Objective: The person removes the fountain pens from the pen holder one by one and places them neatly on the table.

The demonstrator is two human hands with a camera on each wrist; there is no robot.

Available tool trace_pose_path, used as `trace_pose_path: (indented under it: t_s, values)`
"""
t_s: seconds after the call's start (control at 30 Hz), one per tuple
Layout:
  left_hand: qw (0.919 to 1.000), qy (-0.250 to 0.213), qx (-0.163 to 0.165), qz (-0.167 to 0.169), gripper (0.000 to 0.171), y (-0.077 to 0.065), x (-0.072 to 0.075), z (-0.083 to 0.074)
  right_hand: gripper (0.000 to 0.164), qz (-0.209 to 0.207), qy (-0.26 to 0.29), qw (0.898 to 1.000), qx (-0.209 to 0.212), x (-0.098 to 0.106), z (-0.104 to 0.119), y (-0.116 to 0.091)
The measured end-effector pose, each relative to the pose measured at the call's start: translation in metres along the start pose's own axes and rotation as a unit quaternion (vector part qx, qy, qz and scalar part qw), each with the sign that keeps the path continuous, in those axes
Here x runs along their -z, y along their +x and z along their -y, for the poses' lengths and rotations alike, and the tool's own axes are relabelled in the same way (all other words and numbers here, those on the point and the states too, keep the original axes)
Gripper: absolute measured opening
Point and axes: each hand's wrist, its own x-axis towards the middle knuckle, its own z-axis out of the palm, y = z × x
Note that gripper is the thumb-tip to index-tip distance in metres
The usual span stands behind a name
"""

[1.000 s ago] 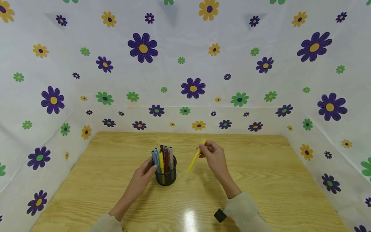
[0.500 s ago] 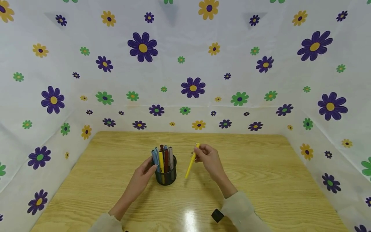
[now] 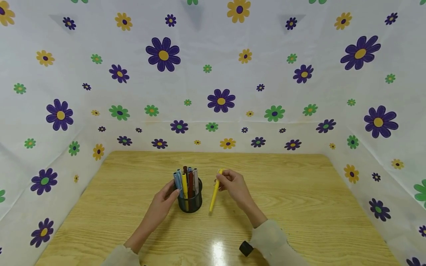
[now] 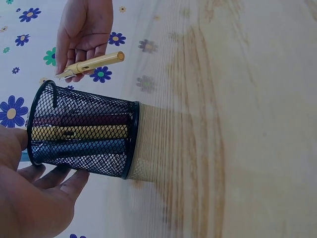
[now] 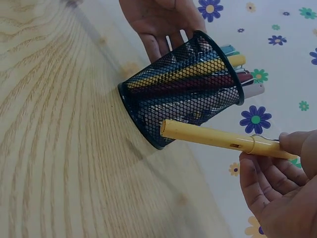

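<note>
A black mesh pen cup (image 3: 190,204) stands upright on the wooden table, filled with several pens, blue, yellow, dark red and grey. My left hand (image 3: 163,201) grips it from the left, thumb in front near the rim and the other fingers round the far side, as the left wrist view shows with the hand (image 4: 37,198) at the mesh. Just right of the cup, my right hand (image 3: 234,184) pinches a yellow pen (image 3: 214,195) near its clip end between thumb and fingers. In the right wrist view the pen (image 5: 208,137) slants, its free end overlapping the cup's base.
White cloth walls (image 3: 196,81) printed with purple, green and yellow flowers enclose the wooden table (image 3: 293,199) at the back and sides. A small black block (image 3: 246,248) sits at the right sleeve (image 3: 273,240).
My right hand has moved left and toward me with the yellow pen, bringing it closer to the cup and more upright in view. The left hand and the cup have stayed put.
</note>
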Motion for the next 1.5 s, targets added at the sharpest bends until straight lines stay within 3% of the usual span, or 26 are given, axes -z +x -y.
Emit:
trace_pose_path:
  t_s: [0.4, 1.03, 1.5]
  values:
    - [1.0, 0.0, -0.001, -0.001, 0.066, 0.0, -0.001, -0.001, 0.023, 0.026, -0.034, 0.999, -0.017, -0.009, -0.011, 0.002]
    - [0.9999, -0.012, -0.007, 0.0, 0.065, -0.001, -0.001, -0.001, 0.021, 0.021, -0.092, 0.994, -0.058, -0.009, -0.026, 0.002]
    - [0.9999, -0.012, -0.012, 0.001, 0.067, -0.001, 0.0, 0.001, 0.02, 0.019, -0.132, 0.99, -0.047, -0.012, -0.033, 0.004]
